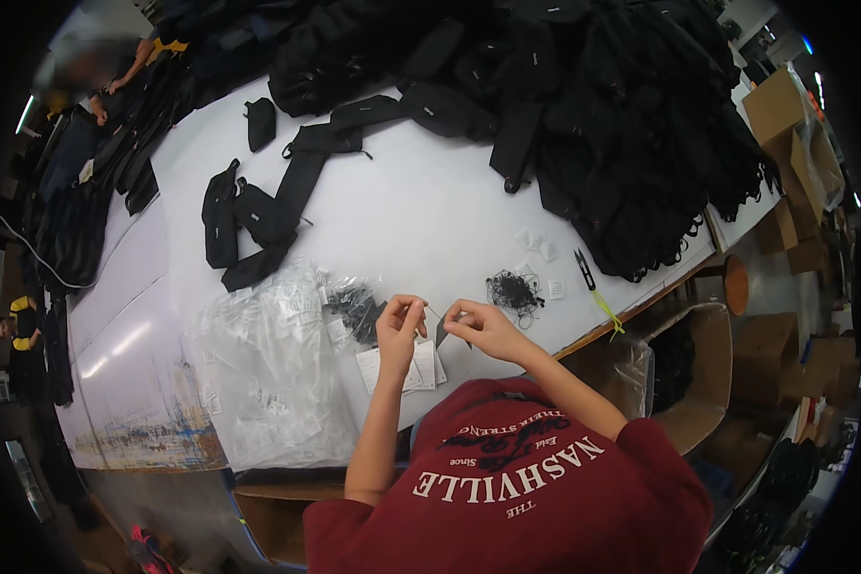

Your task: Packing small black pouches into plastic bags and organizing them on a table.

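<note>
Both my hands are raised close together over the near edge of the white table (421,220). My left hand (399,323) is closed in a pinch at one end of a thin string (433,312) that runs toward the right hand. With bent fingertips, my right hand (488,330) pinches a small dark flat tag (442,333); its exact shape is partly hidden. Under the hands lie white printed cards (423,368). A tangle of black tag strings (517,292) sits just right of them, and a bundle of black strings in clear plastic (356,311) to the left.
Clear plastic bags with white labels (273,373) cover the near left. Black pouches (258,215) lie farther back, with a large heap of black bags (622,124) at right. Black thread snips (585,271) rest near the right edge, beside a cardboard box (703,383).
</note>
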`<state>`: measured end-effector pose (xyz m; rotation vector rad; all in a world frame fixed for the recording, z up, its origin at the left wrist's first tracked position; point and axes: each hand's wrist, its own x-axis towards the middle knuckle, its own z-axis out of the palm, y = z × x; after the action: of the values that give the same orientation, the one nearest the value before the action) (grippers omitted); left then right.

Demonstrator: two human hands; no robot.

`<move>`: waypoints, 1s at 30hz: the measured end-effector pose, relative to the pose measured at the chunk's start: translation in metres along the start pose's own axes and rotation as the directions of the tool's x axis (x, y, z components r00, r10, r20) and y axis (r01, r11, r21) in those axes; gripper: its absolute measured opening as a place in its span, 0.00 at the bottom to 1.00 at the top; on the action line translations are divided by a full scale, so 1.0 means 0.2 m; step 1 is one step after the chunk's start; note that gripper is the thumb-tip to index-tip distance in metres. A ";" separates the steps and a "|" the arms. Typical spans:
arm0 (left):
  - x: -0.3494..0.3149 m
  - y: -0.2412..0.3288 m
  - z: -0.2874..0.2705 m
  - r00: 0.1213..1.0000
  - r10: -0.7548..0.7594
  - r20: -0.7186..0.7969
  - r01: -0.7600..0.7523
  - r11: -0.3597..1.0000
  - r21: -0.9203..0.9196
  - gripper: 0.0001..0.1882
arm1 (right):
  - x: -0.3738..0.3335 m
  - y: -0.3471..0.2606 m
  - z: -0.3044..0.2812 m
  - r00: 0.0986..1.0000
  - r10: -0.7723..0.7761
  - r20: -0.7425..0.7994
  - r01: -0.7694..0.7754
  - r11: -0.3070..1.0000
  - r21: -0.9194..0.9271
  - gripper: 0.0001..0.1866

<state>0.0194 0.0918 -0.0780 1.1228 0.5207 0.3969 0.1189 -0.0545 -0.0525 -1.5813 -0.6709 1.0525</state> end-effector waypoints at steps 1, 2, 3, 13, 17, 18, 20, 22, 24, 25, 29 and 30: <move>0.08 0.00 -0.01 0.999 -0.003 0.032 0.001 0.999 0.033 0.08 | 0.02 0.00 -0.02 1.000 0.001 -0.003 -0.001 1.000 -0.003 0.09; 0.17 -0.01 -0.01 0.998 -0.005 0.064 0.001 0.998 0.066 0.09 | 0.04 0.01 -0.04 0.998 0.023 -0.059 -0.019 0.998 0.058 0.09; 0.29 -0.06 -0.03 0.992 -0.042 0.115 0.033 0.997 0.074 0.10 | 0.06 0.02 -0.06 0.993 0.045 -0.111 -0.032 0.993 0.116 0.09; 1.47 -0.23 0.28 0.991 -0.048 0.127 -0.001 0.933 0.361 0.16 | 0.42 0.48 -0.39 0.943 0.253 0.215 -0.293 0.330 0.897 0.03; 1.93 -0.40 0.46 0.953 -0.227 -0.203 0.252 0.962 0.104 0.20 | 0.76 0.60 -0.31 0.866 0.467 0.177 -0.249 0.095 0.964 0.04; 2.05 -0.45 0.40 0.906 -0.342 -0.248 0.354 0.935 0.003 0.21 | 0.80 0.64 -0.29 0.869 0.451 0.203 -0.272 0.091 0.958 0.04; 2.20 -0.54 0.28 0.846 -0.183 -0.501 0.216 0.976 0.008 0.26 | 0.86 0.69 -0.26 0.811 0.184 0.555 -0.582 0.168 0.795 0.06; 2.14 -0.55 0.59 0.875 -0.003 -0.485 0.100 0.979 0.175 0.25 | 0.78 0.81 -0.42 0.821 0.129 0.556 -0.570 0.176 0.802 0.07; 2.12 -0.42 0.67 0.882 -0.141 -0.449 0.257 0.943 0.210 0.21 | 0.78 0.80 -0.45 0.790 0.018 0.612 -0.601 0.216 0.769 0.08; 2.13 -0.40 0.60 0.897 -0.164 -0.411 0.195 0.980 0.034 0.18 | 0.80 0.76 -0.42 0.765 0.026 0.643 -0.627 0.258 0.735 0.08; 2.04 -0.41 0.43 0.960 -0.253 -0.121 0.175 0.878 -0.446 0.16 | 0.81 0.80 -0.43 0.720 0.038 0.692 -0.674 0.275 0.686 0.09; 1.98 -0.41 0.40 0.969 -0.243 0.042 0.213 0.739 -0.639 0.16 | 0.80 0.81 -0.43 0.713 0.048 0.700 -0.683 0.273 0.677 0.09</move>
<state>0.3919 0.2178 -0.2026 0.3744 0.4995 0.3445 0.2512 -0.0025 -0.2506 -0.3312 0.0999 1.8898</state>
